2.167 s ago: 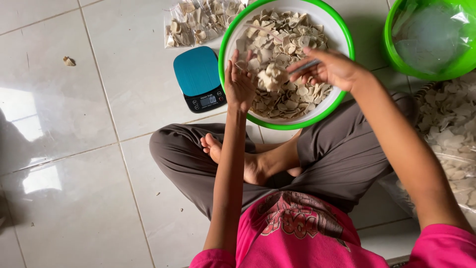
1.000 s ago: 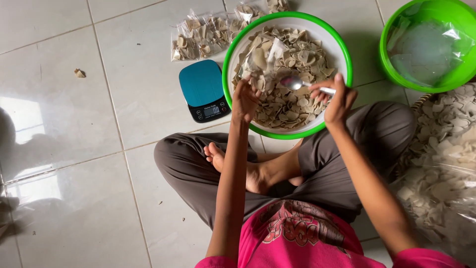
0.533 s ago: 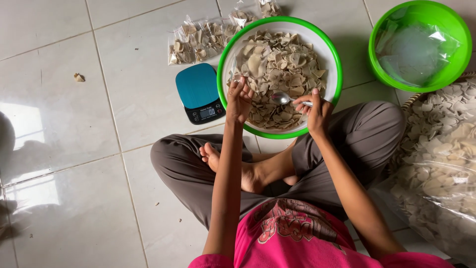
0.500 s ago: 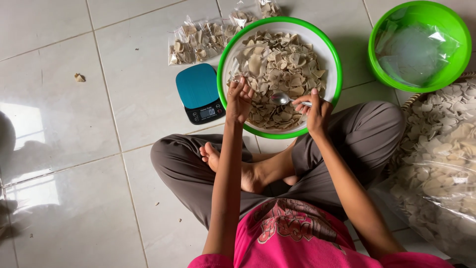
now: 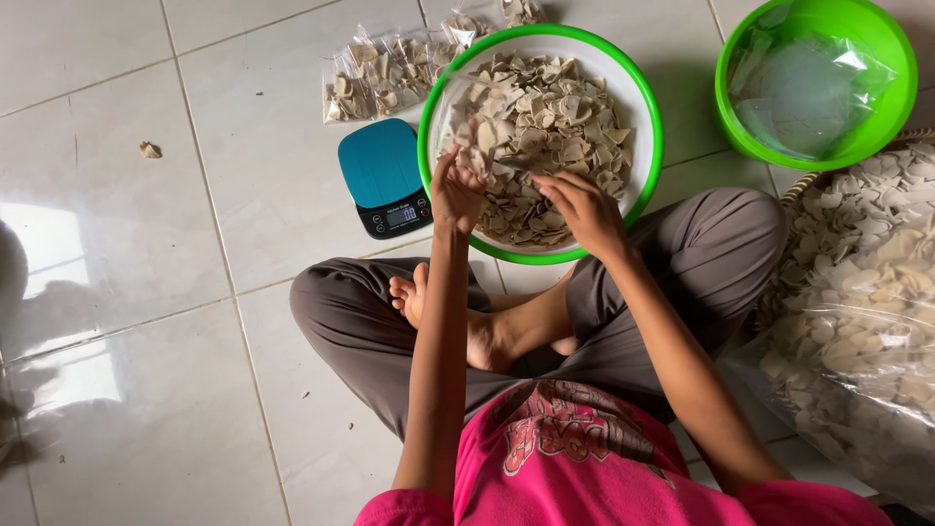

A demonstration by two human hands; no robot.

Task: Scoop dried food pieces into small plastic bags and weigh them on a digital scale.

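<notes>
On the tiled floor, over crossed legs, the left hand (image 5: 456,190) has its grip pinched on a clear bag (image 5: 466,117) held open at the near rim of the green-rimmed bowl (image 5: 643,107), while the right hand (image 5: 582,205) has its grip clamped on a spoon (image 5: 521,166) among the chips (image 5: 560,117). Beyond lie filled bags (image 5: 385,78) beside the empty scale (image 5: 382,175); much remains. Half a second earlier the spoon hung further right.
</notes>
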